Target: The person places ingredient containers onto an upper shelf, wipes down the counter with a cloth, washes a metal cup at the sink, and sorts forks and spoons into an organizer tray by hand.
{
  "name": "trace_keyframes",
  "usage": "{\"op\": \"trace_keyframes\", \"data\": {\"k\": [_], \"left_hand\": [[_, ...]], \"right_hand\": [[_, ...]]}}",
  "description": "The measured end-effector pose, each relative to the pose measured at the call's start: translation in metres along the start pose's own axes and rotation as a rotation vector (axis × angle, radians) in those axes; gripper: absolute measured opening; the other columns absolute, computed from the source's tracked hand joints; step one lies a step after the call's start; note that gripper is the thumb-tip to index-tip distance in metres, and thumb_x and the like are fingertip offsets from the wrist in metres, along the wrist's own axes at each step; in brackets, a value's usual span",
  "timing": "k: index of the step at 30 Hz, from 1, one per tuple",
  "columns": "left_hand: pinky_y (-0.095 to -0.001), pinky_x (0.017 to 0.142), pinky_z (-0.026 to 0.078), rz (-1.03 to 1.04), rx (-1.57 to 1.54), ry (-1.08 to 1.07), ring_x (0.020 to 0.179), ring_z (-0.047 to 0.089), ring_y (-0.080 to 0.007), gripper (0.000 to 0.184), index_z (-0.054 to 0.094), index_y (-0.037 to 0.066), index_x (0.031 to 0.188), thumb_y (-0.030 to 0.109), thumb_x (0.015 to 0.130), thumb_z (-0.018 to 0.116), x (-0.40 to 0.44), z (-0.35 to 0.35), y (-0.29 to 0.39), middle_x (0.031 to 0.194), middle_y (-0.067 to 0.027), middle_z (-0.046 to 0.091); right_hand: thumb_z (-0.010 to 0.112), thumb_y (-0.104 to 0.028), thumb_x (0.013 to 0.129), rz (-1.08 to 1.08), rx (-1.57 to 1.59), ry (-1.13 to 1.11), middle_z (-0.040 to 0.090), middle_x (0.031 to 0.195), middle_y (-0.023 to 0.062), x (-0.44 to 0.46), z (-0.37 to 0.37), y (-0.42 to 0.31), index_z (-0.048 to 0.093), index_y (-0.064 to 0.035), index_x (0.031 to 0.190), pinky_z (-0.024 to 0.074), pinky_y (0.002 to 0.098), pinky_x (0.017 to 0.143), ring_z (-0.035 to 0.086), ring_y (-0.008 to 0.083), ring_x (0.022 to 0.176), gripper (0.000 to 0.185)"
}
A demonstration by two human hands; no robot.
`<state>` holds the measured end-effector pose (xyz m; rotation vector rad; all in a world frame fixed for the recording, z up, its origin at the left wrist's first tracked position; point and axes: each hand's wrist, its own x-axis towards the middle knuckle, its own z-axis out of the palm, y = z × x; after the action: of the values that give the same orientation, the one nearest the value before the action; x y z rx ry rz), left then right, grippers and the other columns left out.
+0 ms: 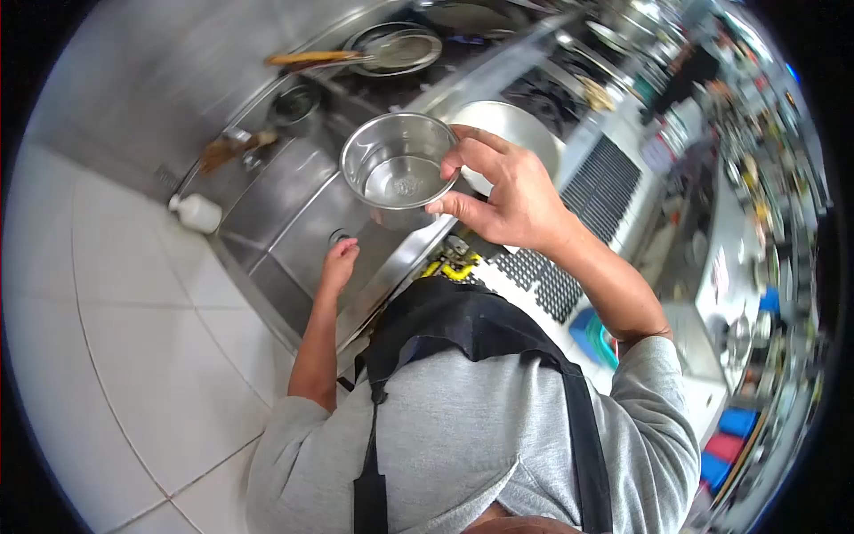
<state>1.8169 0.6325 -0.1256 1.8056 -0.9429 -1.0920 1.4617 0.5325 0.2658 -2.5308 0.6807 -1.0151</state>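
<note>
My right hand point(498, 189) pinches the rim of a small, deep stainless steel bowl point(400, 182) between thumb and fingers. The bowl is held up over the sink's edge, its mouth tilted toward me. Lower down, my left hand point(340, 260) is over the steel sink point(298, 227), with its fingers curled together. A small dark round shape lies just beyond those fingertips; whether the hand holds anything is too small to tell. Behind my right hand, a large pale metal bowl point(534, 142) is partly hidden.
A white bottle point(197, 214) stands at the sink's left corner. A wooden-handled strainer point(400, 52) rests on a pan at the back. Black perforated mats point(605, 182) lie on the floor to the right. A blue container point(587, 336) stands near my right elbow.
</note>
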Motion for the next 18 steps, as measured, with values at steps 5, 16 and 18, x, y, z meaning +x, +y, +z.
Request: {"op": "trace_keyframes", "data": {"k": [5, 16, 18], "left_hand": [[-0.0297, 0.098, 0.052, 0.157, -0.042, -0.001, 0.109, 0.068, -0.0151, 0.032, 0.071, 0.002, 0.13, 0.02, 0.104, 0.066, -0.027, 0.082, 0.095, 0.12, -0.0083, 0.075], [-0.0256, 0.083, 0.049, 0.158, 0.234, -0.986, 0.095, 0.062, -0.008, 0.038, 0.066, 0.005, 0.138, 0.027, 0.107, 0.064, -0.135, 0.28, 0.121, 0.111, 0.0025, 0.07], [-0.0253, 0.084, 0.05, 0.093, 0.311, -1.049, 0.091, 0.06, -0.0079, 0.037, 0.065, 0.0, 0.137, 0.021, 0.107, 0.064, -0.159, 0.301, 0.123, 0.104, 0.001, 0.069]], "right_hand": [[0.088, -0.045, 0.081, 0.153, -0.189, 0.11, 0.071, 0.121, 0.0215, -0.088, -0.108, -0.034, 0.068, -0.0079, 0.098, 0.0593, 0.0423, 0.066, 0.073, 0.032, 0.071, 0.045], [0.088, -0.046, 0.081, 0.364, -0.68, 0.423, 0.07, 0.093, 0.0098, -0.29, -0.284, -0.102, 0.07, -0.0069, 0.099, 0.0559, 0.039, 0.075, 0.072, 0.0299, 0.088, 0.046], [0.087, -0.049, 0.083, 0.424, -0.796, 0.444, 0.07, 0.092, 0.0086, -0.318, -0.314, -0.123, 0.07, -0.0068, 0.098, 0.0551, 0.0374, 0.072, 0.071, 0.0267, 0.085, 0.048]]}}
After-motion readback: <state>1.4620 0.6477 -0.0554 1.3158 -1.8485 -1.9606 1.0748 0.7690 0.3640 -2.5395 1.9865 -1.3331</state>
